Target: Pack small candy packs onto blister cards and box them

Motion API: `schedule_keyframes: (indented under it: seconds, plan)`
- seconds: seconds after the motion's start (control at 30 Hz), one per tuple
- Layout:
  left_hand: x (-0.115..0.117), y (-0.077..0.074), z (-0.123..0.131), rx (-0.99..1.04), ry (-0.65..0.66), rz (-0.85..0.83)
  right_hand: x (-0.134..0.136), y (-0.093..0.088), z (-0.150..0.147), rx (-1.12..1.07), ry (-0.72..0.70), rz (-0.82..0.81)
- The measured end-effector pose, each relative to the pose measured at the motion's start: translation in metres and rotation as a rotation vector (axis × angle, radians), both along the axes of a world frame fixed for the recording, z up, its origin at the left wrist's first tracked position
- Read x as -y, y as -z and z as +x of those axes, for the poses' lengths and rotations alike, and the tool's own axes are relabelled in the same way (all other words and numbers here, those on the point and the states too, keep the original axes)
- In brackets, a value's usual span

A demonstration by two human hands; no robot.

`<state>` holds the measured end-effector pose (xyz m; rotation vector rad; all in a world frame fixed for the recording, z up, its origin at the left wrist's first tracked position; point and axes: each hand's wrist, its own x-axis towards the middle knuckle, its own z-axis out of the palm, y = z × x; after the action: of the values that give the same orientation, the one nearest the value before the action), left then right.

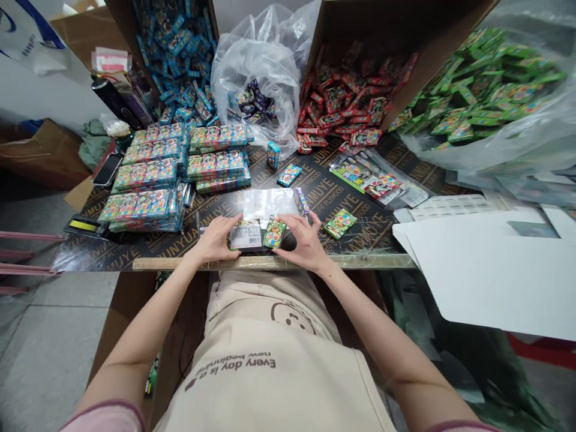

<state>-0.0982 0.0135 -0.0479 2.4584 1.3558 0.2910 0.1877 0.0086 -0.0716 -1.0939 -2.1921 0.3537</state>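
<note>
My left hand is closed around the left end of a small box with a whitish label and barcode, at the table's front edge. Beside it, my right hand grips a small green printed box between thumb and fingers. Flat behind both boxes lies a clear plastic bag. A purple box stands by my right fingers, partly hidden. To the right lies another green box. Two blue boxes, one upright and one flat, sit farther back.
Stacks of wrapped box sets fill the left side. Behind are cartons of blue boxes and red boxes, a bag of purple boxes and a heap of green boxes. White cardboard sheets overhang at right.
</note>
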Motion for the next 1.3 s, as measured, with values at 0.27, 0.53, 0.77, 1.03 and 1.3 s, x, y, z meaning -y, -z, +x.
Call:
schedule_keyframes:
  seconds: [0.27, 0.53, 0.77, 1.03, 1.3]
  plan:
    - [0.006, -0.022, 0.008, 0.202, 0.008, 0.117, -0.016, -0.016, -0.005, -0.258, -0.225, -0.231]
    - [-0.007, -0.025, 0.08, 0.971, -0.572, 0.046, -0.038, -0.061, -0.066, -0.916, 0.141, -0.517]
    - [-0.001, -0.024, 0.129, 1.753, -0.618, -0.449, -0.053, -0.077, -0.065, -1.169, 0.276, -0.603]
    - [-0.031, -0.053, 0.101, 1.668, -0.627, -0.758, -0.042, -0.086, -0.044, -1.374, 0.152, -0.788]
    - [-0.016, -0.074, 0.097, 1.169, -0.375, 0.027, -0.042, -0.08, -0.028, -1.156, 0.11, -0.656]
